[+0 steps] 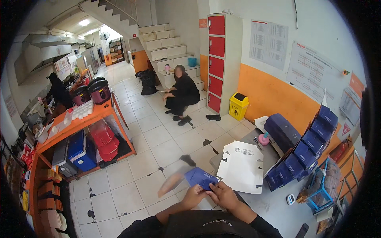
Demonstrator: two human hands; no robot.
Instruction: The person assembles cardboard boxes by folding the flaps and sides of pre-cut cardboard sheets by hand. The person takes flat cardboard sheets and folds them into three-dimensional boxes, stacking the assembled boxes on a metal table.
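Note:
Both my hands work on a small blue carton (201, 177) in front of my body, its folded panels facing up. My left hand (193, 196) grips its lower left edge, fingers curled. On the lower right corner my right hand (224, 195) is closed, thumb and fingers pinching the card. Just right of the carton, a flat white die-cut card sheet (241, 168) with slotted edges lies on the grey table (266, 206). Several made-up blue boxes (303, 152) stand in stacked rows farther right. Behind them is a curved stack of blue card (281, 131).
On the table are a pink round object (263, 139), a small white device (291, 199), a phone-like dark object (303, 230) and a blue wire basket (320, 194). A person (183, 93) sits on the stairs. An orange counter (67, 125) stands left. A yellow bin (239, 106) is by red-doored lockers.

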